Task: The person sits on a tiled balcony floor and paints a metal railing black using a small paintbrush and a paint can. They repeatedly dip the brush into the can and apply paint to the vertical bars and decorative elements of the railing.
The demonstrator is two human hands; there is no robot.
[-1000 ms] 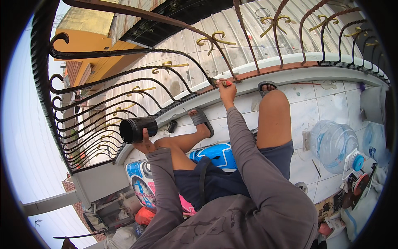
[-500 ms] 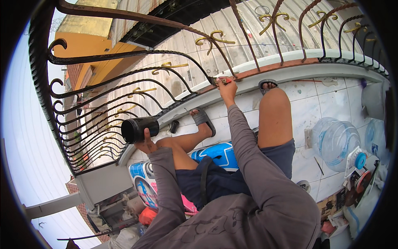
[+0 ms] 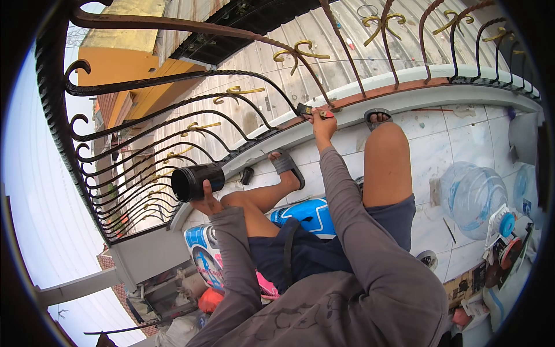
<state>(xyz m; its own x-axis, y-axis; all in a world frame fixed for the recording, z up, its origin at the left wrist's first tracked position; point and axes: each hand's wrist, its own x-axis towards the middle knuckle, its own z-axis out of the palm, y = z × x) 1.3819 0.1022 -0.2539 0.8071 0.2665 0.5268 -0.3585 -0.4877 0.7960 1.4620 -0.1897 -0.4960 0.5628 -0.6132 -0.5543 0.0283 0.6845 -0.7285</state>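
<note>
**While the left hand point(image 3: 207, 199) steadies a black can point(image 3: 202, 178), the right hand point(image 3: 322, 122) puts a paintbrush point(image 3: 303, 109) to the railing bar point(image 3: 110, 89)**

As the fingers of the right hand pinch the paintbrush near its bristles, its red handle juts back past the knuckles; so short a hold probably gives finer control. The bristles lie at the foot of the twisted railing bar, beside the bottom rail point(image 3: 399, 91), though actual contact is too small to confirm. That rail is reddish-brown here and black farther along on both sides.

The left hand is wrapped around the black can, thumb along its side, perhaps to keep it within reach and off the tiles point(image 3: 425, 147). Its mouth shows toward the balusters; its tilt and fill cannot be told.

Slide sandals point(image 3: 287, 169) are planted near the grey curb point(image 3: 347, 113), and the right forearm passes between the knees, which limit its sideways room. Gold scrolls point(image 3: 299, 55) on the neighbouring bars interrupt the otherwise open gaps. A small black cylinder point(image 3: 247, 175) lies just beside the left foot. Off to the right stand a large clear water bottle point(image 3: 474, 199) and assorted clutter, well apart from both hands; a blue package point(image 3: 312, 217) sits beneath the legs.
</note>
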